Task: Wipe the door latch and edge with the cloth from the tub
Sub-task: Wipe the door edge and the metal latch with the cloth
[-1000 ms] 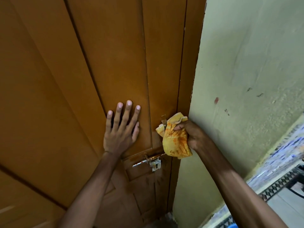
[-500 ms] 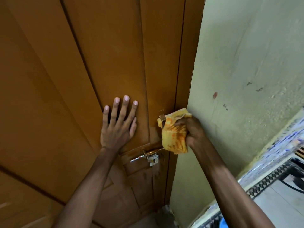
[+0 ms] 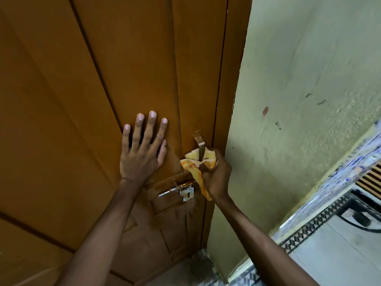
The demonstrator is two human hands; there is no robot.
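A brown wooden door (image 3: 127,65) fills the left of the head view. My left hand (image 3: 143,149) lies flat on it with fingers spread. A metal handle (image 3: 199,141) stands upright near the door's right edge (image 3: 218,112). My right hand (image 3: 217,174) grips a yellow-orange cloth (image 3: 195,167) wrapped around the handle's lower part, so that part is hidden. Below the cloth a metal sliding latch (image 3: 175,188) with a small padlock (image 3: 187,194) sits on the door. No tub is in view.
A pale green wall (image 3: 299,100) with small marks runs right of the door frame. At the lower right are patterned tiles (image 3: 317,223), a light floor and a dark curved object (image 3: 360,219). A rough threshold (image 3: 198,265) lies below the door.
My right hand has slid the cloth down the handle, baring its top, and the cloth is more bunched. The left hand stays flat on the door.
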